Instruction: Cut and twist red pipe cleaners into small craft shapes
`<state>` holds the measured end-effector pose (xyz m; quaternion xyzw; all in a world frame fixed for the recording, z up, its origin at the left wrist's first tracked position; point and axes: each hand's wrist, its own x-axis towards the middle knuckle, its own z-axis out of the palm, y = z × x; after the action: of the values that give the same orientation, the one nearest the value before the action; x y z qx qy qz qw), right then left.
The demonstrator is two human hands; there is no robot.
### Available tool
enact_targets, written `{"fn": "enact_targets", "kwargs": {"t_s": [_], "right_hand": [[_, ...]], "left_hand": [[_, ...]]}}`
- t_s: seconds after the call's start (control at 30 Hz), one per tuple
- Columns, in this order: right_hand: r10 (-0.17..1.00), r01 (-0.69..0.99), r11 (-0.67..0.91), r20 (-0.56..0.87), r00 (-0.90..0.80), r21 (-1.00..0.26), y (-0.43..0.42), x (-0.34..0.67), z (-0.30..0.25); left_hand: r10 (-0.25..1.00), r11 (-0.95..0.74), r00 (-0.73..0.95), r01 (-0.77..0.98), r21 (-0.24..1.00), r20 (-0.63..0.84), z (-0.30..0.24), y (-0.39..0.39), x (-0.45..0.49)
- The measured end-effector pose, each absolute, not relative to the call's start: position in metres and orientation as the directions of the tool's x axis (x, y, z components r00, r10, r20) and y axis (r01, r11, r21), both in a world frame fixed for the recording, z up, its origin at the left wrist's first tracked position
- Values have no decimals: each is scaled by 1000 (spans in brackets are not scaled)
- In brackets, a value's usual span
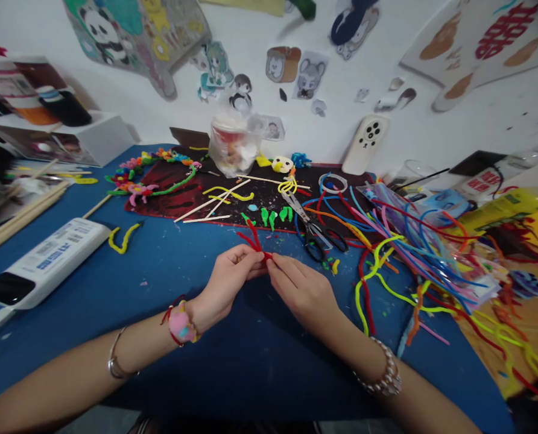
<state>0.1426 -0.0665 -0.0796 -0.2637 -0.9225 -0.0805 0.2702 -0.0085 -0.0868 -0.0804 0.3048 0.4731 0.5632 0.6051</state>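
Note:
Over the middle of the blue table, both hands meet on a red pipe cleaner (252, 234), whose two free ends stick up and away from me. My left hand (233, 274) pinches it between thumb and fingers. Close against it, my right hand (298, 286) grips the same piece, fingertips nearly touching those of the left. The bit between the fingers is mostly hidden. Just beyond lie small green pipe cleaner pieces (272, 218), and black-handled scissors (314, 226) rest to the right of them.
Loose pipe cleaners (414, 253) in many colours spread over the right side. A flower wreath (155, 160) lies at the back left, near thin wooden sticks (215, 200). A white power bank (47, 265) sits left. A phone (366, 144) leans on the wall beyond a dark mat (160, 208).

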Motion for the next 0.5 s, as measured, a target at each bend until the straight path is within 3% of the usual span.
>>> {"fn": "enact_targets", "kwargs": {"t_s": [0.07, 0.17, 0.3, 0.4, 0.5], "right_hand": [[503, 512, 846, 535, -679, -146, -65, 143, -78], [656, 458, 752, 471, -589, -474, -62, 143, -75], [861, 330, 425, 263, -436, -843, -54, 144, -72], [903, 183, 166, 75, -424, -969, -49, 143, -75], [871, 79, -15, -51, -489, -997, -48, 141, -79]], "left_hand": [[971, 179, -88, -359, 916, -224, -81, -86, -9], [969, 206, -62, -322, 924, -237, -80, -85, -9], [970, 242, 73, -345, 907, -231, -75, -85, -9], [964, 245, 183, -332, 911, -193, -72, -86, -8], [959, 235, 226, -301, 924, -171, -73, -87, -8]]}}
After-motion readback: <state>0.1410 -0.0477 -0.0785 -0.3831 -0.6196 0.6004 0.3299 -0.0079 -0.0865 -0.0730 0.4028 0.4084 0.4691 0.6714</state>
